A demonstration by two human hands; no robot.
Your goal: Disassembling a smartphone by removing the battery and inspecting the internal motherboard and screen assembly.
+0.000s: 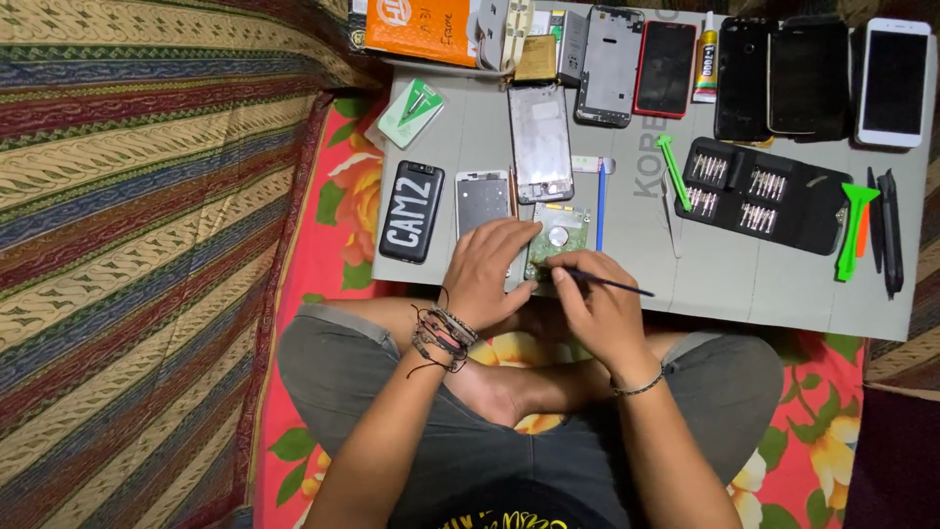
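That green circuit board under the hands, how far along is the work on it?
Already done: the green circuit board lies bare on the grey mat, with opened phone frames beside it. In hand: the left hand steadies the board while the right hand works a thin dark tool at its edge. Left: nothing looks reassembled; the screwdriver bit case sits open.

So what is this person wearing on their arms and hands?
Both forearms are bare, no sleeves or gloves. The left hand has a stack of dark cord bracelets at the wrist, loose ends hanging. The right hand has one thin beaded bracelet.
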